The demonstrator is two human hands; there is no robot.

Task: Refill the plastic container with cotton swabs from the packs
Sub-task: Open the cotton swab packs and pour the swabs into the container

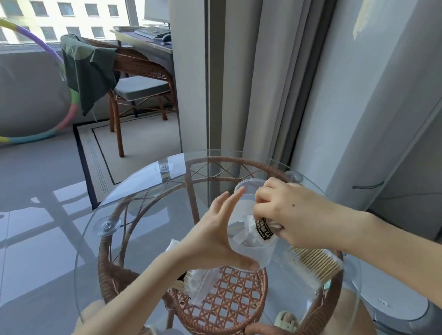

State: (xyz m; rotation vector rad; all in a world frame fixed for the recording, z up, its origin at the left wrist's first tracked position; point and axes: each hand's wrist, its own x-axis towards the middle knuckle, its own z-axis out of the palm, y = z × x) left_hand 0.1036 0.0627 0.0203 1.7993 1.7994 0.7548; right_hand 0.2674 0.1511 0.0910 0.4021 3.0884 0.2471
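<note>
While the left hand (215, 238) holds the tilted plastic container (244, 212) between thumb and fingers above the glass table (138, 209), the right hand (293, 210) pinches 1 labelled swab pack (265, 230), seemingly at its mouth.

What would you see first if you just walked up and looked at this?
Two hands meet over a round glass table. The left hand holds a clear container, and the right hand holds a pack with a dark label against it. A bundle of cotton swabs lies on the table to the right, and a colourful hoop stands far off on the left.
</note>
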